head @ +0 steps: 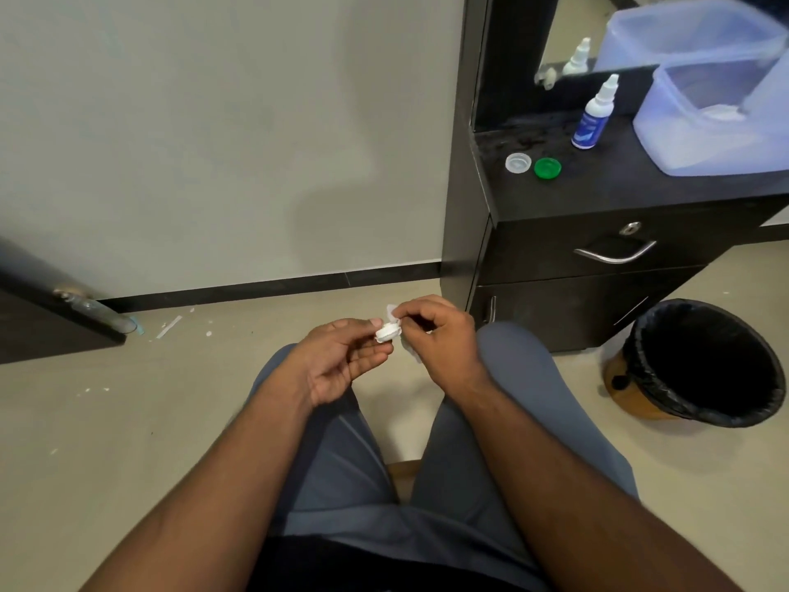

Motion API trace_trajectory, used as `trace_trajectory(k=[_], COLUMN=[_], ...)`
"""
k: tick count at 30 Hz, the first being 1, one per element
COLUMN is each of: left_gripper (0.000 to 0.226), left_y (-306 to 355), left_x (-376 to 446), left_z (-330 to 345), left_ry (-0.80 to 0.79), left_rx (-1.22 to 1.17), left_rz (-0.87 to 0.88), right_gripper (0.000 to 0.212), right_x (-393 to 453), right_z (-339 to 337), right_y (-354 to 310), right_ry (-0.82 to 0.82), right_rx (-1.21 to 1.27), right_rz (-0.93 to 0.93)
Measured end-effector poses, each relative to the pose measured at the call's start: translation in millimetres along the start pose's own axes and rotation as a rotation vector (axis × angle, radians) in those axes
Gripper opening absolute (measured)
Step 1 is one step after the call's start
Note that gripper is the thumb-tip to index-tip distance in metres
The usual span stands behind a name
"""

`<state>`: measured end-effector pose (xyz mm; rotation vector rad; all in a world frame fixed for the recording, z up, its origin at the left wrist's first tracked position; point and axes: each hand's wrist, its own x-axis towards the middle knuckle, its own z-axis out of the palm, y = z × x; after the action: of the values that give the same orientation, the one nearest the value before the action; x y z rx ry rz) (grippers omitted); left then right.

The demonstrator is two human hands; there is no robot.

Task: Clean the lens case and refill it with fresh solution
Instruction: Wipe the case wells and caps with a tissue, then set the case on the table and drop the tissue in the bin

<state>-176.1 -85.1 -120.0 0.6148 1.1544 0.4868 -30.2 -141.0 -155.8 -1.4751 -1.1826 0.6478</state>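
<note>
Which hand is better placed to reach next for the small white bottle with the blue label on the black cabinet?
The right hand, probably. The small white bottle with the blue label stands on the black cabinet to the person's right. The left hand holds the white lens case and should keep it; the right only pinches a tissue.

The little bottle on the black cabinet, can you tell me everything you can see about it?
The bottle is small and looks like plastic, white with a blue label whose words are too blurry to read. It narrows to a pointed white dropper cap, which is on. It stands on the black cabinet top, looking a bit tilted in this wide view. No hand touches it. A clear plastic tub sits to its right, two loose caps, one clear and one green, lie in front, and a mirror behind shows its reflection.
</note>
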Motion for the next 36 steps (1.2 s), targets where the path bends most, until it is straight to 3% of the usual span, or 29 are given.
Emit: trace_trajectory(k=[3, 7, 10, 16, 22, 26, 36], left_gripper=[0.007, 0.017, 0.018, 0.019, 0.018, 0.019, 0.017], left_y=[8.2, 30.6, 55.9, 111.8, 142.2, 143.9, 147.8], left_x=[4.3, 10.4, 13.8, 23.6, 44.4, 60.8, 81.9], left_z=[3.0, 20.1, 47.6, 123.6, 188.2, 219.4, 230.6], left_ry=[-0.005, 0.013, -0.009, -0.176, -0.304, -0.344, -0.338], left_rx=[0.149, 0.553, 0.793, 0.972, 1.138, 1.218, 1.338], left_rz=[0.066, 0.326, 0.506, 0.639, 0.669, 0.658, 0.654], right_gripper=[0.018, 0.023, 0.025, 0.022, 0.025, 0.028, 0.022], right_x=[2.3, 14.1, 29.1, 61.2, 75.5, 77.2, 70.8], right_z=[-5.5, -21.5, -45.5, -102.4, -149.5, -174.0, -186.8], right_y=[0.6, 1.8, -4.9, -15.5, -15.8, -9.9, 15.8], right_ry=[0.058, 0.162, 0.230, 0.252, 0.222, 0.269, 0.286], right_rx=[0.074, 0.137, 0.167, 0.101, -0.054, -0.032, -0.043], right_rz=[0.078, 0.126, 0.054, -0.067, -0.163, -0.143, -0.067])
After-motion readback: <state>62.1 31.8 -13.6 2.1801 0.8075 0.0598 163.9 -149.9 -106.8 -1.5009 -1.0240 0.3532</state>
